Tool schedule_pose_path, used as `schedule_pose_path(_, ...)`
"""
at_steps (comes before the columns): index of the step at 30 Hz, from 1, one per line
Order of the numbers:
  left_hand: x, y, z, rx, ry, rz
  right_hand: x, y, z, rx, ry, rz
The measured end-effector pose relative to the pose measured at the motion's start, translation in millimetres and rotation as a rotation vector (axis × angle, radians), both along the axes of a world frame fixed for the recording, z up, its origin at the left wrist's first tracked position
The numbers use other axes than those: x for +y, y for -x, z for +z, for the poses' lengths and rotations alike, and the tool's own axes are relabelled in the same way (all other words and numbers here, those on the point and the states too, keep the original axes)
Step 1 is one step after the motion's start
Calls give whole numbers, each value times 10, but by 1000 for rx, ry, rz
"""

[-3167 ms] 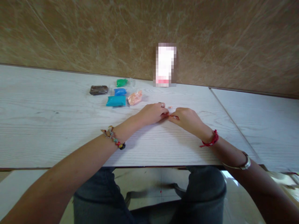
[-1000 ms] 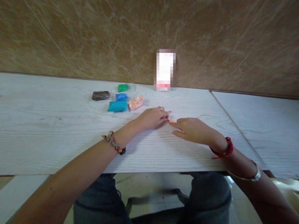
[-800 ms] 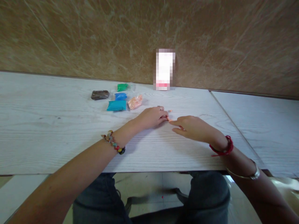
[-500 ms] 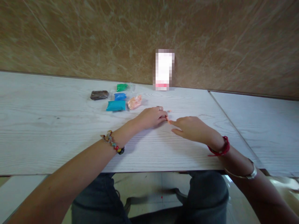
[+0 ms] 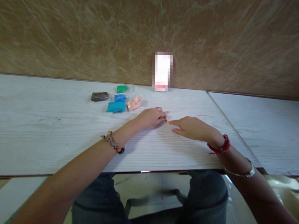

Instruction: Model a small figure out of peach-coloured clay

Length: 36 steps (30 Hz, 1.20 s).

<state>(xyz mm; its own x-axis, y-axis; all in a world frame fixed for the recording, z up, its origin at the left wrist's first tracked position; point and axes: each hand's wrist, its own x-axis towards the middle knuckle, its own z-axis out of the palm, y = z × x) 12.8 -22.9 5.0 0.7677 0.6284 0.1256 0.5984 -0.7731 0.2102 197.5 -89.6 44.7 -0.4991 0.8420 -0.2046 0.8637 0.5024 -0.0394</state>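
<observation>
The left hand [image 5: 153,118] holds, pinched in its fingertips, one end of a small peach piece [image 5: 167,121] upon the table [image 5: 58,140]. The right hand [image 5: 192,128] is unclenched, thumb apart, its index finger touching the other end (a peach crumb [image 5: 169,111] lies just beyond).

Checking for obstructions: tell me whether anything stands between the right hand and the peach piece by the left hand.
Nothing visible does: the right hand has its index finger at the peach piece. The loose crumb lies farther back, the peach bag off left.
</observation>
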Motion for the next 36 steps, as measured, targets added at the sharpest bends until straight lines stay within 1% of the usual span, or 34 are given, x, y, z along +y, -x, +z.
schedule_pose_path(5, -7, 4, -9, 0, -17, -3, 10, -11, 25, 8, 15, -7)
schedule_pose_path(9, -9, 8, -15, -13, -23, 3, 8, -28, 48, 4, -7, -32)
schedule_pose_path(15, -17, 5, -7, -21, -24, -12, 21, -32, 11, -13, -10, 1)
schedule_pose_path(18, -20, 6, -8, -13, -32, -9, 26, -36, 21, -2, -5, -10)
schedule_pose_path(22, -11, 8, -18, -9, -31, -3, 19, -29, 45, 4, -40, -35)
schedule_pose_path(28, -4, 7, -14, -17, -19, -18, 20, -10, 17, -26, -23, -17)
schedule_pose_path(32, -4, 7, -17, -20, -23, -3, 20, -7, 20, -22, -66, -43)
schedule_pose_path(36, 1, 10, -25, -21, -7, -11, 9, -5, 8, -50, -37, -5)
